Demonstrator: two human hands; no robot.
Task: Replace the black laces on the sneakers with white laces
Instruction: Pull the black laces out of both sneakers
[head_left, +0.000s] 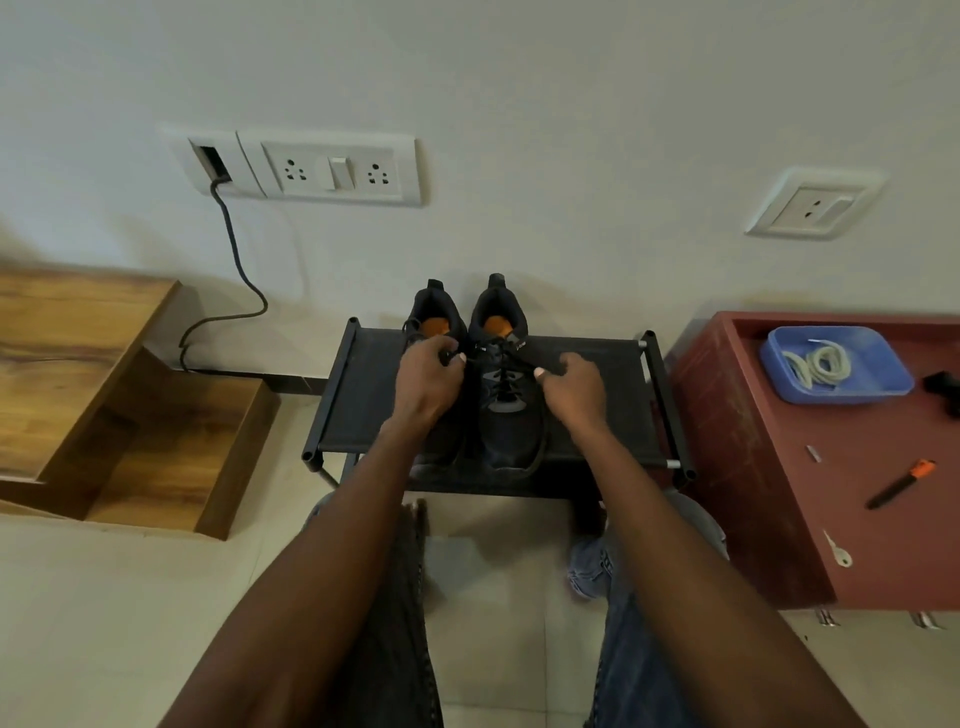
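- Nearest the viewer: two bare forearms are extended from 6 o'clock over jean-clad legs towards a low black rack (587, 400).
- On the rack, at centre: two black sneakers are set side by side, toes towards the viewer; the right sneaker (506, 395) is seen whole, while the left sneaker (431, 317) is largely hidden by the left hand.
- The left hand (428, 376) is curled, an end of the black lace (522, 358) being pinched between thumb and fingers; the right hand (574, 384) is likewise curled round the other end, drawn out towards 3 o'clock.
- At 3 o'clock: a red cabinet (779, 467) is shown bearing one blue tray (893, 382), in which the coiled white laces (821, 366) are held; one orange-and-black knife (901, 483) and one key (837, 550) lie nearer.
- At 9 o'clock: a wooden shelf unit (130, 415) is seen.
- Farthest, at 12 o'clock: two wall socket plates (332, 169) (813, 203) are mounted, a dark cable (236, 260) hanging from the left one.
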